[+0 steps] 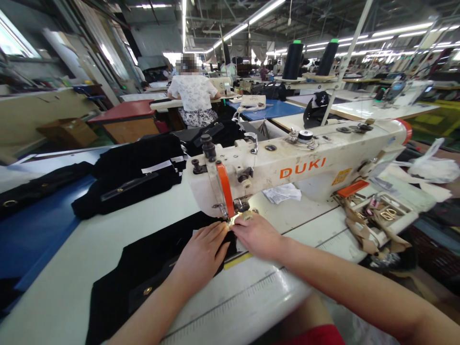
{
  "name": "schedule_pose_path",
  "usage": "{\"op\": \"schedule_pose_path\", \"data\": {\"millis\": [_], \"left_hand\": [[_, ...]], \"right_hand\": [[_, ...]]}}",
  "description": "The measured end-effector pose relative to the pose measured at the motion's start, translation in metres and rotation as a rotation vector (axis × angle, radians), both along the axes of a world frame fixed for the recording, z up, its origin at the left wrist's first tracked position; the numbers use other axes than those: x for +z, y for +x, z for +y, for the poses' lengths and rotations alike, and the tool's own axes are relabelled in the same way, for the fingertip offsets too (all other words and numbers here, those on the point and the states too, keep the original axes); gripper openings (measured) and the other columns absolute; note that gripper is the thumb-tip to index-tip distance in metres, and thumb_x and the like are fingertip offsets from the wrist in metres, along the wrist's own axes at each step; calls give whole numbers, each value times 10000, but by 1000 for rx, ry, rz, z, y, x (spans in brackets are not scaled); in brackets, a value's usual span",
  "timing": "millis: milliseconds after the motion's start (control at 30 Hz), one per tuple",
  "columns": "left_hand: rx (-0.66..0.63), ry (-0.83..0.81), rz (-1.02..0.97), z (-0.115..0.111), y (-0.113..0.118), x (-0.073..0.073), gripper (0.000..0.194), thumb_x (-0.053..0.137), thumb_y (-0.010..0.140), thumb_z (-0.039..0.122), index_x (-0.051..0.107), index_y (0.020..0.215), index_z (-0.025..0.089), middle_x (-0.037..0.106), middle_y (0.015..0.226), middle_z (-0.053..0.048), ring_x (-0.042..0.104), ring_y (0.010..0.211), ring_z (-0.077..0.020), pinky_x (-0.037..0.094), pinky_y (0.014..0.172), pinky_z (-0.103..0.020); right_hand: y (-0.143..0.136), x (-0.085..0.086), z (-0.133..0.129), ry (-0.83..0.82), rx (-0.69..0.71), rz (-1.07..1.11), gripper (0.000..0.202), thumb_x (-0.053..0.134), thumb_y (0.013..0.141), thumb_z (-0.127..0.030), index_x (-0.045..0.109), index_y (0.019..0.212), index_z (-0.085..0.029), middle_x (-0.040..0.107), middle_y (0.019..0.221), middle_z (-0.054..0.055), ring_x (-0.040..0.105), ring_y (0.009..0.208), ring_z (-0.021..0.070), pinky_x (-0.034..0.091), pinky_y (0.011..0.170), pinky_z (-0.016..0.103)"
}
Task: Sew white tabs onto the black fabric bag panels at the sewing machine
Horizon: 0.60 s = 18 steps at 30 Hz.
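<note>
A white sewing machine [266, 165] with orange lettering stands across the table, an orange guard beside its needle. Black fabric [143, 268] with a gold eyelet lies on the table and reaches under the needle area. My left hand [201, 254] rests flat on this fabric, fingers extended toward the needle, thumb a little apart. Just right of the needle, my right hand [257, 235] has its fingers pressed together at the fabric's edge. What its fingertips pinch, if anything, is too small to make out. Both hands' fingertips nearly meet below the presser foot.
More black pieces [132, 172] are piled behind the fabric at the left. A tray [381, 215] of small metal parts and tan strips sits at the right. Folded white paper [282, 193] lies under the machine arm. Farther back, a person [194, 93] sits facing away.
</note>
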<state>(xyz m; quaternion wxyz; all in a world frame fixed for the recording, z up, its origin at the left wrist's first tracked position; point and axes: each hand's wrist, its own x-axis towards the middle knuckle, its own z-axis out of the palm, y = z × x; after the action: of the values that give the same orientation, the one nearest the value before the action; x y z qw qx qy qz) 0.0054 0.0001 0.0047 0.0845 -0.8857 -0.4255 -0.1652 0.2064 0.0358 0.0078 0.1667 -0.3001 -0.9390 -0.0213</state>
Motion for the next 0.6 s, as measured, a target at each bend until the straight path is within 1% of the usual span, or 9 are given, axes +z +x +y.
{"op": "schedule_pose_path", "data": {"millis": [100,233,333,500,600], "left_hand": [[-6,-22,-28,1,-1,-1,355,452,946,311,633,1185,121,681,1197,-120,621,1124,-250,513,968,-418],[-18,-27,-56,1,-1,-2,358,453,944,309,623,1202,127,674,1205,-127,613,1135,-251,512,968,-429],[-11,-26,-47,1,-1,-1,358,447,946,314,625,1204,140,676,1206,-117,616,1131,-242,511,968,-415],[7,-27,-18,4,-1,2,379,437,948,320,628,1203,116,676,1206,-131,620,1126,-258,514,959,-426],[26,-7,-6,10,-1,2,378,425,949,330,636,1199,141,681,1197,-128,633,1103,-268,525,935,-439]], "right_hand": [[0,0,-1,1,-4,3,168,482,946,-150,648,925,-124,637,918,81,539,895,222,422,825,347],[0,-2,-2,-7,-2,4,156,503,947,-163,652,917,-132,636,893,76,540,889,219,423,827,345],[0,-3,-2,-11,-3,4,146,508,943,-156,651,923,-136,635,898,76,539,890,219,424,823,345],[0,-5,0,7,-7,11,131,512,936,-154,641,933,-133,637,916,71,534,900,224,428,834,350],[-1,-6,2,16,-17,8,121,517,929,-157,635,908,-135,638,911,72,534,899,225,427,841,353]]}}
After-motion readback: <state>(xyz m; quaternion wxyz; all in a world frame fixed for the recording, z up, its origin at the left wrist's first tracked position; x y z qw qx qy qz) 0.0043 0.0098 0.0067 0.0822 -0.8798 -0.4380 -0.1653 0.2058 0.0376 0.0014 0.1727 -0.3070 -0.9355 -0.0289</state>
